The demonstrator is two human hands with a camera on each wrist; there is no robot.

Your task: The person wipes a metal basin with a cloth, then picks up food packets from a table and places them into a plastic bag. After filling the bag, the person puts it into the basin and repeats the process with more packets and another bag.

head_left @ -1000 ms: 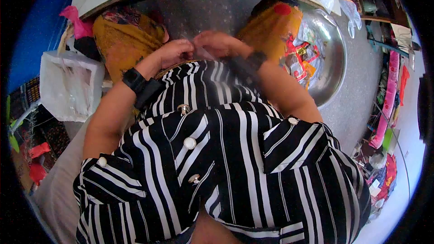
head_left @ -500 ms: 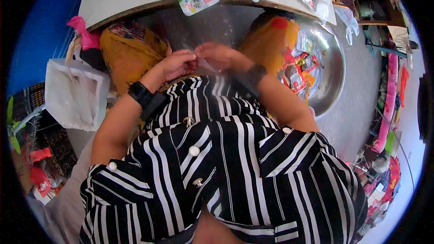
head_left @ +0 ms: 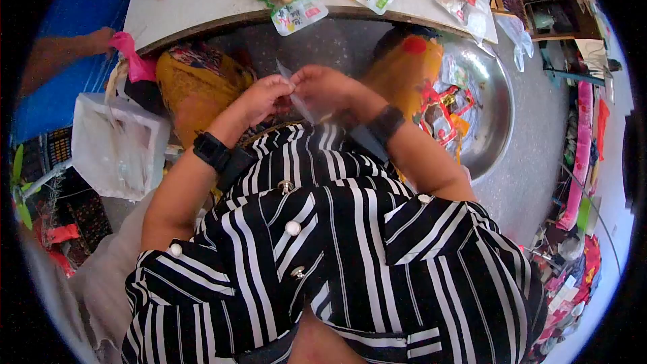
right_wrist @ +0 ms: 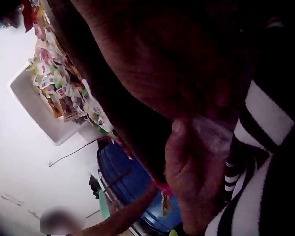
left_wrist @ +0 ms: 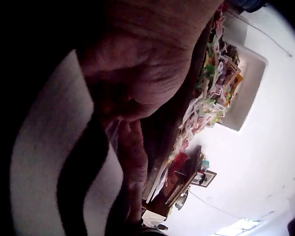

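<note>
My left hand (head_left: 264,96) and right hand (head_left: 328,87) meet over my lap, below the surface (head_left: 202,0), each pinching one side of a clear plastic packet (head_left: 288,81); I judge I'm working its edge, which calls for a steady opposite pull

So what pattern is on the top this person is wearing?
Black and white stripes on the top, with pale round buttons; the head view shows it best.
</note>
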